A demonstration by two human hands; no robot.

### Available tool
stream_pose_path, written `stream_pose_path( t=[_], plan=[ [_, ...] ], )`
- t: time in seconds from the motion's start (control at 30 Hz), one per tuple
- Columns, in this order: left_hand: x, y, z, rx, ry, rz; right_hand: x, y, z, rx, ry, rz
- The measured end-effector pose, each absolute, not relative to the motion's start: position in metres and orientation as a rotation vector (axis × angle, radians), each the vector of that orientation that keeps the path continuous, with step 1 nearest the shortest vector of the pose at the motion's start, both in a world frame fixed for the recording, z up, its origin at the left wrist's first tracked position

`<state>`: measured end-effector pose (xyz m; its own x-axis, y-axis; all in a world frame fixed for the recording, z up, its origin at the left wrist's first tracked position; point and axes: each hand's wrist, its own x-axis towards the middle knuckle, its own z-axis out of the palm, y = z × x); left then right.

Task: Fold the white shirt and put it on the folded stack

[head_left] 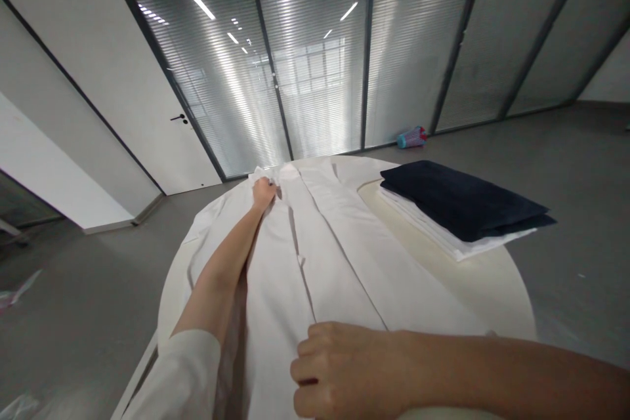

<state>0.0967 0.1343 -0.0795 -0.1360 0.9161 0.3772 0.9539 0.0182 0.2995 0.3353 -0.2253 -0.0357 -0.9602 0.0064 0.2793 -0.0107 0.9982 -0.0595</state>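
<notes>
A long white coat (339,243) lies spread over a round table, its collar end at the far side and its front opening running toward me. My left hand (264,192) reaches to the far end, fingers closed on the cloth near the collar. Close to me, my right hand (344,367) is curled over the front edge of the coat, fingers bent around the fabric; the fingertips are hidden beneath the hand. Between the two hands the front edges form a long fold with some creases.
To the right on the cream table (492,285) sits a folded dark navy cloth (457,200) on top of folded white cloth (443,243). A blue and red bag-like item (412,137) is on the floor by the glass wall (319,79). A white door (123,65) stands at left.
</notes>
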Motion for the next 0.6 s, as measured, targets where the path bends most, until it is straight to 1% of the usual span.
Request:
stream_pose_path(
  t=[0.27, 0.43, 0.53, 0.6],
  plan=[
    [0.109, 0.117, -0.066, -2.293, -2.081, -0.704, 0.335, -0.224, -0.041, 0.001, -2.868, 0.142],
    [0.12, 0.075, -0.031, -2.633, -1.868, -0.649, 0.333, -0.224, -0.044, 0.014, -2.886, 0.147],
    [0.124, 0.028, -0.008, -3.128, -1.583, -0.375, 0.333, -0.224, -0.043, 0.003, -2.91, 0.143],
    [0.127, -0.007, 0.002, -3.523, -1.229, -0.087, 0.333, -0.225, -0.042, -0.008, -2.917, 0.143]
  ],
)
